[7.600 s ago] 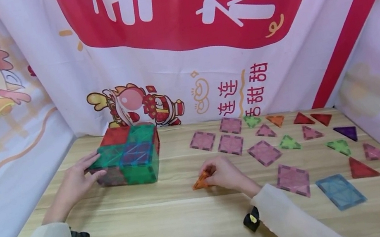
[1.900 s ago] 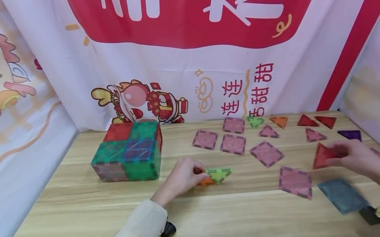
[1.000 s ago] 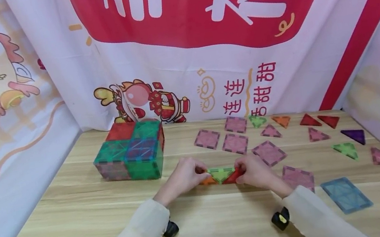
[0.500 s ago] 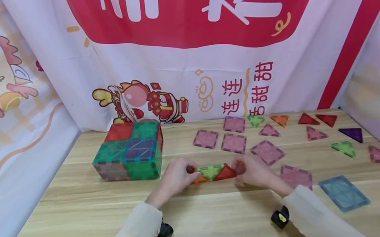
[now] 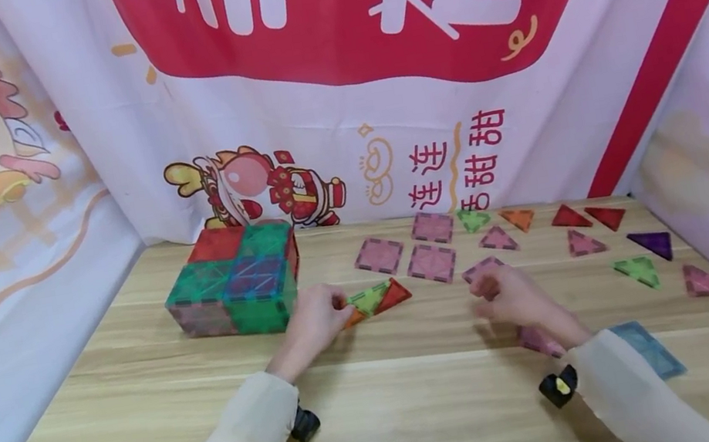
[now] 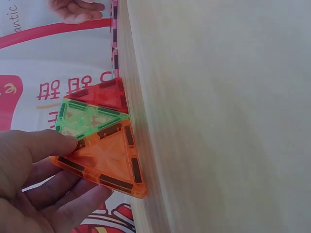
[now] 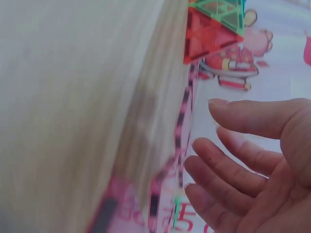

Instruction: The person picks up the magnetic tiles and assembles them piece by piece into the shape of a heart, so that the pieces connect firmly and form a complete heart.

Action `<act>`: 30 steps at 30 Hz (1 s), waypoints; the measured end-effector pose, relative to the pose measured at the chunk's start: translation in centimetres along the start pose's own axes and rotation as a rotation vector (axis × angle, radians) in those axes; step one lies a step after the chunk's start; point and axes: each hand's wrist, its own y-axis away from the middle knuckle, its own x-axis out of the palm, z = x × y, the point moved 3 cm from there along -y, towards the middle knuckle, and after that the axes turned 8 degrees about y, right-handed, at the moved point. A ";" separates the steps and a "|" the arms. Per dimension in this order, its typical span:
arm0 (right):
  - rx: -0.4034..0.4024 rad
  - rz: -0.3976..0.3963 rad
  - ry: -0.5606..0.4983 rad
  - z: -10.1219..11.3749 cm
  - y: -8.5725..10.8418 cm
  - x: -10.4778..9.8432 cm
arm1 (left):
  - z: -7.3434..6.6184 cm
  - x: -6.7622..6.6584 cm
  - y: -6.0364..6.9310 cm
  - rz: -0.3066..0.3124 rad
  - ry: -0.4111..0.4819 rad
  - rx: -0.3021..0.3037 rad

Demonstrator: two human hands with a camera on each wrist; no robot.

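Note:
My left hand pinches an orange triangular magnetic tile between thumb and fingers. Edge to edge with it stand a light green triangular tile and a red triangular tile, forming one upright strip on the table. Just left of that hand sits a box built of square magnetic tiles in green, red, blue and pink. My right hand holds nothing; its fingers are loosely bent in the right wrist view. It hovers over pink square tiles, partly hiding them.
More pink square tiles lie flat at mid-table. Loose triangles, among them a purple one and a light green one, spread to the right. A blue square tile lies partly behind the right sleeve. Printed cloth walls the table's back.
The right hand brought a red triangle from the right, joined it to the green one, then let go and moved right. The left hand has shifted the strip left, towards the box.

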 end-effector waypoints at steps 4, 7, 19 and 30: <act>0.064 0.013 0.022 -1.5 -0.4 -1.0 | -0.1 0.5 -0.6 -0.020 -0.015 0.010; 0.105 0.006 0.044 -2.7 -0.4 -1.8 | -0.2 0.8 -0.9 0.006 0.008 -0.003; 0.241 -0.020 0.125 -7.6 -0.1 -6.4 | -0.3 0.9 -1.3 0.037 0.019 -0.037; 0.277 -0.015 0.216 -14.2 -0.1 -9.8 | -0.5 1.1 -1.4 0.051 0.023 -0.014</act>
